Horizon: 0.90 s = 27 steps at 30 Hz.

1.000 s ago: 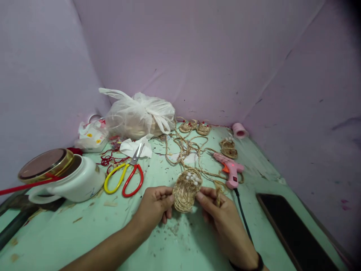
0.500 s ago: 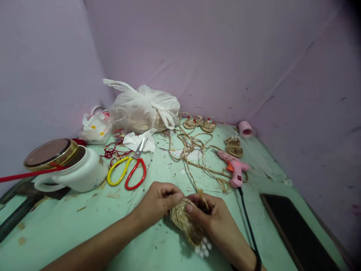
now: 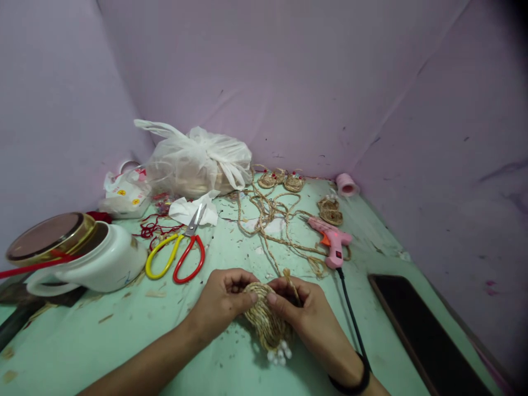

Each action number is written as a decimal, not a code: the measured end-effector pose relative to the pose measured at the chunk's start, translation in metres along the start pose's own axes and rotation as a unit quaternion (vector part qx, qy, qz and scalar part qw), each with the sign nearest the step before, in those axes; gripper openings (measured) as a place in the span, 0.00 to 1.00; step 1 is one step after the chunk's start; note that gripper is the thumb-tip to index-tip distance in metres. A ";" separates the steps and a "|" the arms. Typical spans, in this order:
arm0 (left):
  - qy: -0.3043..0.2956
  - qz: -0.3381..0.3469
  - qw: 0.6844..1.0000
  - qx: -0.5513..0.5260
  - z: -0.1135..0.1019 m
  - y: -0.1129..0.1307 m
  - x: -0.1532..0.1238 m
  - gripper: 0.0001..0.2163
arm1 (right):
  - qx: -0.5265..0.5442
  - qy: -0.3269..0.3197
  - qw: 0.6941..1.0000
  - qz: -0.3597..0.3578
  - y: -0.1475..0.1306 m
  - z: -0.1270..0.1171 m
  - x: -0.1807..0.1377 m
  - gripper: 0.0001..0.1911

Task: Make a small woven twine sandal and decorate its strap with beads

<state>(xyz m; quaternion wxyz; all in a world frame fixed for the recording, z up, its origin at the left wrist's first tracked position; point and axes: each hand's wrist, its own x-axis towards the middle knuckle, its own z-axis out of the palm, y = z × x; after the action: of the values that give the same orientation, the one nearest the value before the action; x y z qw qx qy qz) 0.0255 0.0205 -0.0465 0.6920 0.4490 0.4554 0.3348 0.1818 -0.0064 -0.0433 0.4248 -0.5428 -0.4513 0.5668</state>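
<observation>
Between my hands is a small slipper (image 3: 264,322) of coiled straw cord, with a cluster of white beads or tufts (image 3: 279,353) at its near end. The thumb and fingers of my left hand (image 3: 226,300) pinch its far left edge. My right hand (image 3: 307,311) grips the far right edge, its thumb lying on the cord face. A frayed cord end (image 3: 287,274) sticks up by the right fingers. Braided straw cord (image 3: 267,250) runs from there to a loose tangle behind. The slipper's underside and some fingertips are hidden.
Yellow-and-red-handled scissors (image 3: 193,242) lie left, near a white mug (image 3: 117,264) and a hammer (image 3: 25,319). On the right are a pink glue gun (image 3: 332,242) with its cable and a phone (image 3: 421,330). A plastic bag (image 3: 198,159) and straw slippers (image 3: 293,181) stand at the back.
The view has shifted a little, so the table things sit farther left. My left thumb now presses on the slipper's face, and both thumbs are nearer its far end.
</observation>
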 end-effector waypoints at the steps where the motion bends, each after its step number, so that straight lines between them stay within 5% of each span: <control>1: 0.001 -0.003 1.000 0.000 0.001 0.001 0.000 0.10 | -0.022 0.012 1.000 -0.006 -0.001 -0.001 0.000 0.08; 6: 0.010 -0.014 1.000 0.010 0.006 0.001 -0.001 0.10 | -0.096 0.051 0.994 -0.026 -0.003 0.001 -0.001 0.08; 18: 0.057 -0.003 0.998 0.023 0.020 0.004 -0.004 0.07 | -0.069 0.071 0.995 -0.001 -0.008 0.004 0.000 0.07; 27: -0.037 0.005 0.986 0.163 0.008 0.009 0.000 0.06 | -0.169 -0.025 0.983 -0.064 -0.003 -0.007 -0.002 0.06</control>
<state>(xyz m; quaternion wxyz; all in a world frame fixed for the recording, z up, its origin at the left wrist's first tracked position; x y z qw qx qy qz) 0.0323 0.0213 -0.0369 0.6242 0.5700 0.4760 0.2427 0.1891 -0.0070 -0.0400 0.3512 -0.5624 -0.5849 0.4672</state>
